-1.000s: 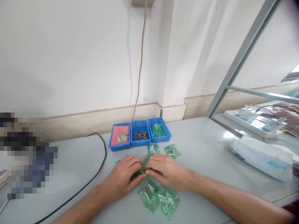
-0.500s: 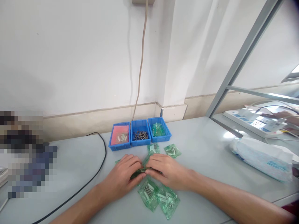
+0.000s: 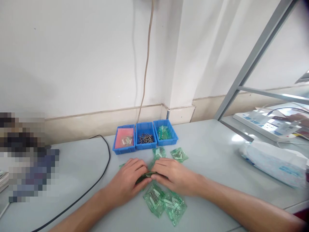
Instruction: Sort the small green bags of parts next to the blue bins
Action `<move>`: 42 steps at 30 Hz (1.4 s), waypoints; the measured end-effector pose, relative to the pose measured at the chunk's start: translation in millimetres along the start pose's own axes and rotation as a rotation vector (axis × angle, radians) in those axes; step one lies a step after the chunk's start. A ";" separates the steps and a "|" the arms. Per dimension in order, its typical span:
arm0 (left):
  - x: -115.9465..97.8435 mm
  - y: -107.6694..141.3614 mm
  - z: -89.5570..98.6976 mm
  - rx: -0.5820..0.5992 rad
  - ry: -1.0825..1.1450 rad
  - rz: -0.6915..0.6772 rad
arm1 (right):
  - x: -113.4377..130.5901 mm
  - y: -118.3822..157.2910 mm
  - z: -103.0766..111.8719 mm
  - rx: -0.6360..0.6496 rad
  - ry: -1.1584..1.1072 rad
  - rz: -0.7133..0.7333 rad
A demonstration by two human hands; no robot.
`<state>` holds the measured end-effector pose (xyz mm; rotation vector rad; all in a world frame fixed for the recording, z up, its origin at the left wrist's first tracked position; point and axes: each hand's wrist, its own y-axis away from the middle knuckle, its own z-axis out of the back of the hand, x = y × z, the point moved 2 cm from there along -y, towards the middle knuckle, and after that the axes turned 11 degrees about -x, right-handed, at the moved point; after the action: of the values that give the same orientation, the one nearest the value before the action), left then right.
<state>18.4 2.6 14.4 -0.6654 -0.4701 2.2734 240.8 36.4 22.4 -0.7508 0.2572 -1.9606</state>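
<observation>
Between my two hands is a green plastic bag (image 3: 147,175), its top edge pinched. My left hand (image 3: 131,177) grips the left part of it, thumb below and fingers above. From the other side my right hand (image 3: 170,175) closes on the right part in the same way. Fingers cover most of this bag. Just below lie two green bags, one with screws and white plugs (image 3: 154,199) and another with similar small parts (image 3: 175,206). Beyond my right hand rest two more filled green bags, one near the bins (image 3: 159,152) and one farther right (image 3: 179,155).
Three blue bins stand in a row: one with a pink sheet (image 3: 121,138) and white plugs, one with screws (image 3: 146,138), one with green bags (image 3: 164,132). A black cable (image 3: 96,183) crosses the left. A tissue pack (image 3: 274,162) and power strip (image 3: 263,127) lie right.
My hands keep the same grip on the green bag, with only slight finger movement. The whole view has shifted a little; the bins and bags stay in place.
</observation>
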 end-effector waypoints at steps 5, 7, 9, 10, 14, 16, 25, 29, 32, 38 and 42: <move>0.5 0.9 -0.3 -0.017 0.006 -0.006 | 0.9 0.7 0.0 -0.015 -0.008 0.008; 0.7 0.8 -0.4 -0.020 0.001 -0.005 | 1.7 0.4 0.5 -0.020 -0.010 0.015; 0.5 0.5 -0.1 -0.022 -0.004 -0.003 | 2.8 -0.3 1.5 -0.025 -0.015 0.021; 0.2 0.2 0.2 -0.024 -0.006 -0.002 | 3.1 -0.6 1.9 -0.026 -0.017 0.021; -0.8 -0.2 1.5 -0.036 -0.003 -0.008 | 3.1 -0.9 2.0 -0.030 -0.014 0.021; -0.6 0.1 1.4 -0.037 -0.007 -0.008 | 2.4 -0.5 1.3 -0.029 -0.015 0.019; 0.8 0.7 -0.8 -0.020 -0.005 0.000 | 2.0 -0.6 1.3 -0.002 -0.011 0.001; 0.4 0.4 -0.9 -0.016 -0.013 0.003 | 2.4 -1.2 1.5 0.012 -0.002 -0.018; 0.3 0.5 -1.2 -0.017 -0.007 0.002 | 3.5 -2.3 2.0 0.024 0.001 -0.017; 1.3 1.0 -1.9 0.002 -0.009 0.014 | 5.4 -3.6 4.3 0.038 0.002 -0.015; 2.1 1.0 -2.7 0.020 -0.004 0.019 | 5.8 -4.2 5.1 0.056 0.016 -0.021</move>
<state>18.1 3.8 11.0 -0.6580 -0.4436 2.2950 238.9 34.2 30.7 -0.7046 0.2034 -1.9865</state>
